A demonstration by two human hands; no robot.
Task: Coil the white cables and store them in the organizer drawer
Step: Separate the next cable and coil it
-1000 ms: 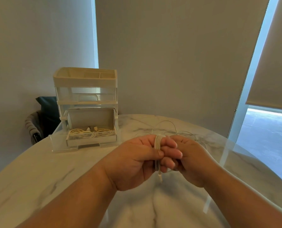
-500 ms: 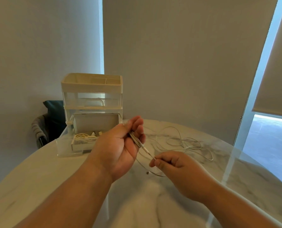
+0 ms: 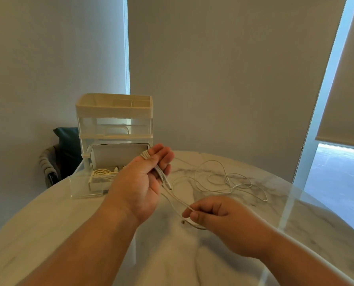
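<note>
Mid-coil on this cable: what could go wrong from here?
1. The white cable is looped over the left hand's nearly straight fingers, so the loops could slip off.
2. Its slack lies in overlapping loops on the table and may knot as the right hand pulls.

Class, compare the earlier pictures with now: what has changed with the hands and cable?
The hands have parted: the left hand rose with the wound loops of white cable across its fingers, while the right hand drew back toward the person, pinching a strand. The organizer and its open drawer stayed put.
</note>
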